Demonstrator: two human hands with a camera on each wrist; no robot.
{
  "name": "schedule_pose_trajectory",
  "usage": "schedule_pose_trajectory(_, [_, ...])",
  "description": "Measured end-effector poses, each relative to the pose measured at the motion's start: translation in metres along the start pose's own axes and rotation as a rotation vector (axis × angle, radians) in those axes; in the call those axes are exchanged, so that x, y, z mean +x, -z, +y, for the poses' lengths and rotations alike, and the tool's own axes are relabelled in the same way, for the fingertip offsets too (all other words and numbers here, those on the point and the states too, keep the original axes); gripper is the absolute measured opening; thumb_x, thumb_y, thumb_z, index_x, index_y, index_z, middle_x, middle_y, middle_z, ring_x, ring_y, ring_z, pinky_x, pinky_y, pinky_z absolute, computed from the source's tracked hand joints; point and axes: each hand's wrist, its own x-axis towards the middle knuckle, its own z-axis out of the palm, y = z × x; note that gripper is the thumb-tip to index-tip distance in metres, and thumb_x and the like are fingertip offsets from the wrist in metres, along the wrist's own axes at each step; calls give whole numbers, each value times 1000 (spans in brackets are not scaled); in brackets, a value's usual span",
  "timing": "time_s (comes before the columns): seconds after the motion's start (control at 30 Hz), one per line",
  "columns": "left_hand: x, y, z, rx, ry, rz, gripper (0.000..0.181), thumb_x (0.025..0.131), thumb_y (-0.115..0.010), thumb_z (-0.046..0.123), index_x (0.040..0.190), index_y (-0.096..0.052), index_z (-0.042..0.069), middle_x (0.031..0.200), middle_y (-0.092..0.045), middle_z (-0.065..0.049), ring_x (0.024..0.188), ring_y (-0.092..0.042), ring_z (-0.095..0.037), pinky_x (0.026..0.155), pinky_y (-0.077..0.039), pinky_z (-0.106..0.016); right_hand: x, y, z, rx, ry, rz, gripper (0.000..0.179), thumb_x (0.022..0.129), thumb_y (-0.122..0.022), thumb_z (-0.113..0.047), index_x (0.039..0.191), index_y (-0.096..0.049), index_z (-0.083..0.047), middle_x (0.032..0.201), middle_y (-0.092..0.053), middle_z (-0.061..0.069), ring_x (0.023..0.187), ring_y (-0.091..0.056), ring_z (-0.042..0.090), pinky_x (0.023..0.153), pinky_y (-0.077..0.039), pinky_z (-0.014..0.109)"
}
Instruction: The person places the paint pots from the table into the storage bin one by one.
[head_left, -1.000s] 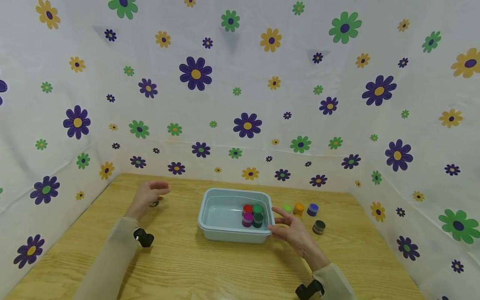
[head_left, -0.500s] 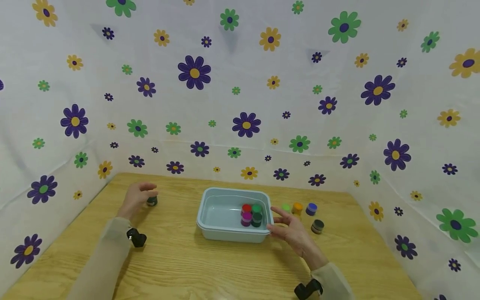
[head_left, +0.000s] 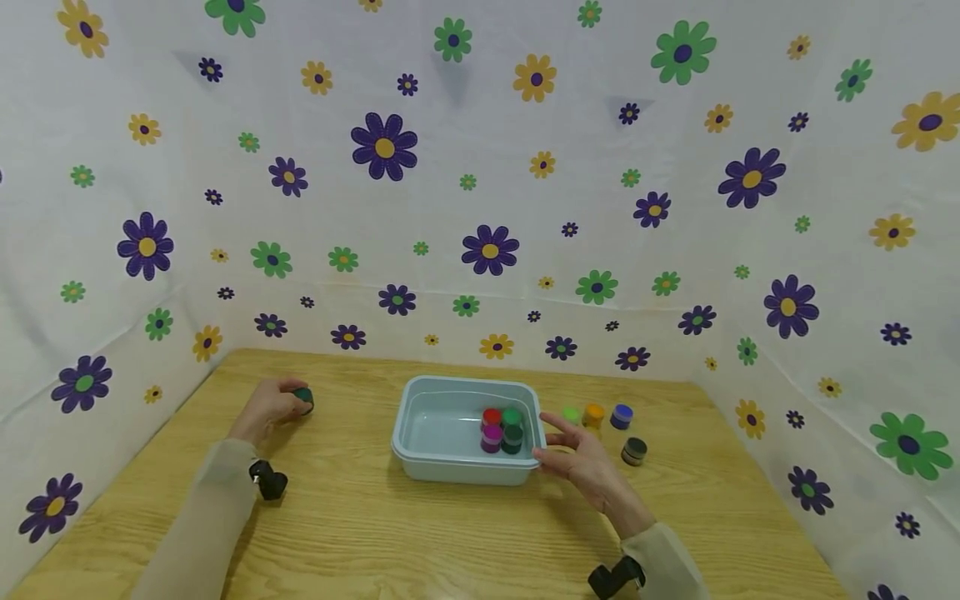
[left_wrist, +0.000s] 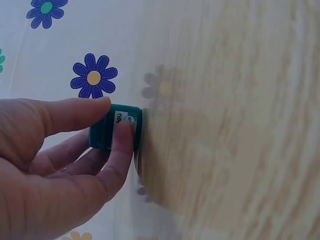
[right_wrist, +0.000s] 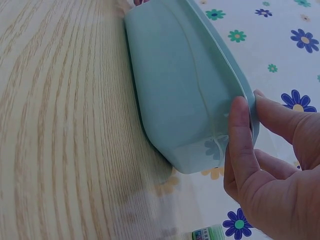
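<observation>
Plainly, the left hand [left_wrist: 65, 160] grips a teal jar [left_wrist: 101, 132] between thumb and fingers, over at the left of the surface [head_left: 337, 517], well apart from the tub [head_left: 465, 473]. Whether the jar's base rests down is unclear. That sideways grip probably suits so small a body, since it gives the fingertips firm walls to press. The jar looks like smooth, hard plastic, and its printed label [left_wrist: 120, 117] shows (partly covered by a finger).

The right hand [head_left: 588, 471] pinches the tub's rim at its right end, likely to steady it; the projecting lip makes an easy edge. The tub is pale blue, glossy and rectangular, its corners rounded.

Inside, a red jar [head_left: 491, 417], a green jar [head_left: 512, 416], a magenta jar [head_left: 491, 439] and a dark jar [head_left: 512, 439] stand bunched at the right end, perhaps to save room. Beyond the right hand stand a lime jar [head_left: 572, 415], an orange jar [head_left: 594, 413], a blue jar [head_left: 621, 417] and a black jar [head_left: 633, 451], all squat cylinders. Long woodgrain streaks the surface; behind hangs a creased, flower-printed sheet [head_left: 442, 208].
</observation>
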Motion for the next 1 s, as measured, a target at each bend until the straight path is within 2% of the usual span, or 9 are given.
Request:
schedule_pose_trajectory(0.17, [1,0,0,16,-16,16,53,87,-64,-4,136,-44,-10,132,-48,-28,103,-56,-26,91,-53,-35,1,0,0,3,-7,8,70,91,-69,-7,152,-36,-10,132,-43,31,88,-66,17,93,-55,44])
schedule_pose_trajectory(0.33, [-1,-3,0,15,-40,14,54,87,-68,2,135,-48,-9,131,-51,-28,101,-61,-25,87,-56,-34,1,0,1,7,-18,11,70,90,-70,-7,151,-36,-9,133,-44,31,88,-66,17,92,-56,42])
schedule_pose_trajectory(0.53, [1,-10,9,4,-73,-50,59,90,-69,10,140,-43,-7,137,-46,-29,114,-58,-33,95,-55,-41,2,0,0,12,-12,10,69,91,-68,-6,152,-36,-10,133,-43,31,88,-66,17,93,-55,43])
schedule_pose_trajectory(0.67, [2,-15,17,-9,-119,-84,59,90,-70,11,139,-43,-8,135,-47,-30,113,-59,-33,95,-55,-40,1,0,0,14,-7,6,69,91,-68,-6,152,-36,-9,133,-43,31,89,-66,16,93,-55,44])
schedule_pose_trajectory(0.83, [-1,-21,29,-14,-166,-93,59,90,-71,14,138,-45,-6,134,-51,-28,110,-62,-30,95,-55,-39,1,1,1,18,-5,6,69,90,-68,-5,151,-36,-8,132,-43,31,88,-66,16,93,-55,43])
schedule_pose_trajectory(1.0, [-4,-28,37,-65,-180,-90,56,91,-70,16,138,-47,-6,133,-53,-27,106,-65,-25,97,-54,-41,2,0,1,19,-3,-1,70,90,-69,-5,151,-35,-7,131,-43,32,87,-66,16,92,-56,43])
